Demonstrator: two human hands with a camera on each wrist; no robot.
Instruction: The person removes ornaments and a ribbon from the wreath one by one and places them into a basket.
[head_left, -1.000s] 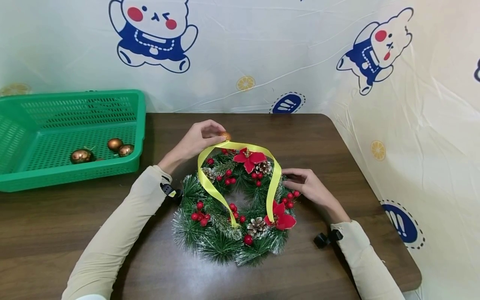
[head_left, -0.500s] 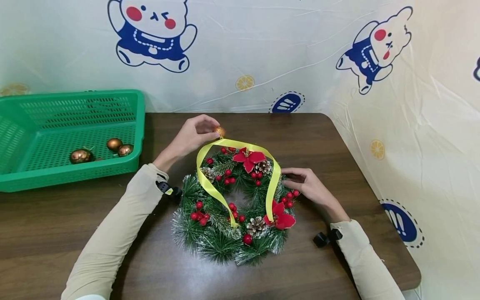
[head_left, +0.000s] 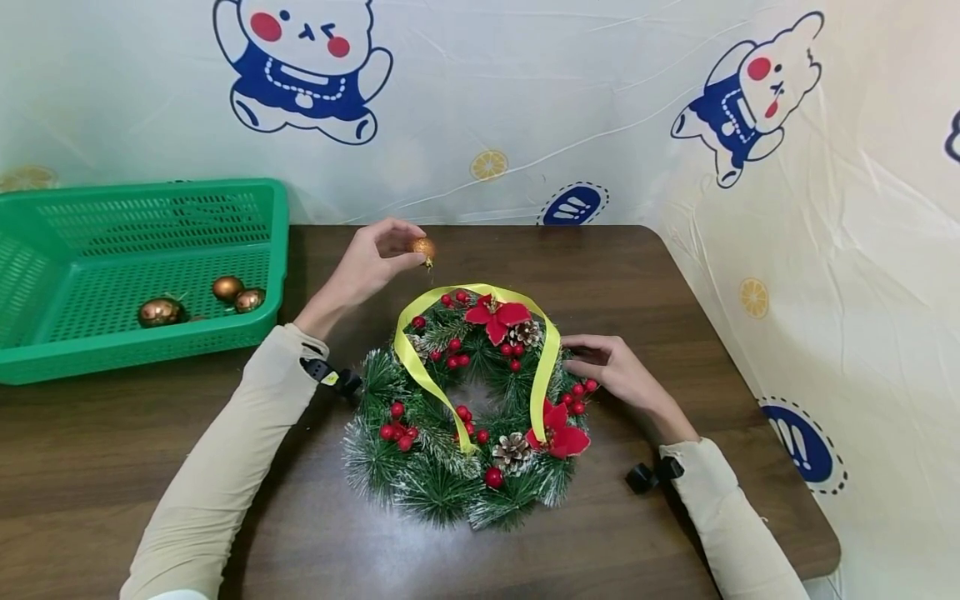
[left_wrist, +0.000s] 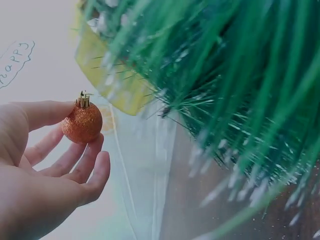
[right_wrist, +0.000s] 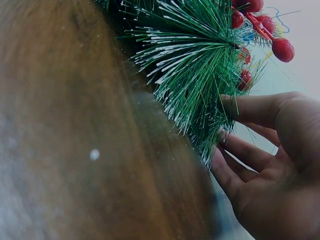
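Between thumb and fingertips, my left hand (head_left: 375, 254) pinches a small orange glitter Christmas bauble (left_wrist: 83, 122) with a gold cap. The bauble is held above the table, behind and left of the wreath, apart from it. A green wreath (head_left: 442, 492) with frosted tips, red berries, pinecones and red flowers lies on the table. Across its top arches a yellow ribbon (head_left: 549, 367), both tails hanging toward the front. My right hand (head_left: 611, 367) grips the wreath's right edge; in the right wrist view its thumb and fingers lie either side of the needles (right_wrist: 200, 95), fingertips partly hidden.
A green plastic basket (head_left: 135, 337) stands on the left of the brown table (head_left: 315, 533); it holds several copper-coloured baubles (head_left: 161, 312). A printed sheet (head_left: 450, 100) hangs behind the table and along its right side.
My left hand has moved left and back with the bauble, away from the ribbon's top. The ribbon rose slightly, then settled back. My right hand has stayed at the wreath's edge.
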